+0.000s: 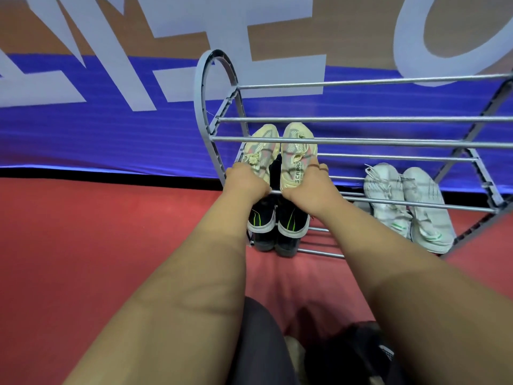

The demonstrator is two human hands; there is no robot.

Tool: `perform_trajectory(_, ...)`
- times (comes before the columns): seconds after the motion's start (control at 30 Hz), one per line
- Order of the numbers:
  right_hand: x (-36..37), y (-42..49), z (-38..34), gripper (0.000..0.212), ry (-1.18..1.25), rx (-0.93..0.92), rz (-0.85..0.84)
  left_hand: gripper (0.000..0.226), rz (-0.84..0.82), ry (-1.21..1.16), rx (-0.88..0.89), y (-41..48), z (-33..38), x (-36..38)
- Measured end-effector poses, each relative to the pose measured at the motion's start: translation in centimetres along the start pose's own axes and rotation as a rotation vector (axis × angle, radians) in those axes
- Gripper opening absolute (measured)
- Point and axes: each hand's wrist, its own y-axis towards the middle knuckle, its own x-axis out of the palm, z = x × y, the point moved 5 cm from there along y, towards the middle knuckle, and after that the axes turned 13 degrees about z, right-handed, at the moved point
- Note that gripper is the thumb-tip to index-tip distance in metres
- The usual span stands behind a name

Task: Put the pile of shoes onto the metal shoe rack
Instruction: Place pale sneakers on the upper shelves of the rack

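Note:
A grey metal shoe rack (361, 119) with horizontal bars stands against a blue banner. Two cream-yellow sneakers sit side by side on its middle tier at the left end, toes pointing away from me. My left hand (245, 180) grips the heel of the left cream sneaker (262, 147). My right hand (308, 184) grips the heel of the right cream sneaker (297, 151). Directly below them, a pair of black shoes with green stripes (277, 226) rests on the bottom tier. A pair of white sneakers (408, 204) lies on a lower tier to the right.
The rack stands on a red floor (97, 245), with a blue, brown and white lettered banner (111, 120) behind it. The top bars hold nothing. My dark-clothed legs and a dark shoe (361, 354) show at the bottom of the view.

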Motion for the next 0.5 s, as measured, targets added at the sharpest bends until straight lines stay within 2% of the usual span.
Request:
perform_trajectory(0.07, -0.3, 0.0, 0.1, 0.093, 0.016, -0.014, 0.0, 0.08, -0.027, -0.01, -0.005, 0.2, -0.4, 0.1)
perform_trajectory(0.2, -0.4, -0.1, -0.1, 0.089, 0.05, -0.043, -0.005, 0.076, 0.093, -0.108, 0.054, 0.6, -0.7, -0.4)
perform_trajectory(0.33, -0.6, -0.8, -0.5, 0.092, 0.03, -0.038, -0.005, 0.079, 0.075, -0.08, 0.089, -0.1, -0.8, -0.5)
perform_trajectory(0.5, -1.8, -2.2, -1.0, 0.078, -0.086, -0.062, 0.004, 0.05, 0.086, 0.026, 0.078, -0.8, -0.9, -1.5)
